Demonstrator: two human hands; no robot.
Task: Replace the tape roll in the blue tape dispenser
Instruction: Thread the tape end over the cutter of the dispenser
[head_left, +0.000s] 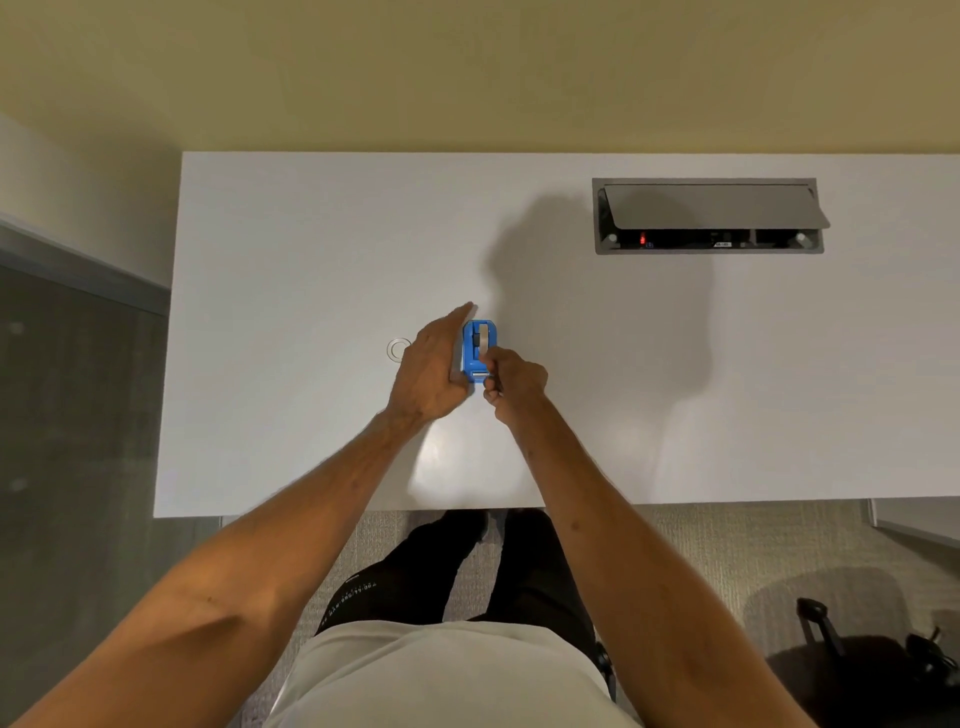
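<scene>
While left hand (428, 373) flanks it, right hand (514, 383) pinches dispenser (469, 359).

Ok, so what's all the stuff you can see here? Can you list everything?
table: one, white, fills the middle.
tape dispenser: one, blue, mid-table between the hands.
clear ring: one, see-through, on the table beside the left hand.
cable box: one, grey, flap open, far right of the table.
bag: one, black, on the floor, lower right.
left hand: one, flat against the dispenser's left side.
right hand: one, pinching at the dispenser's near end.
</scene>
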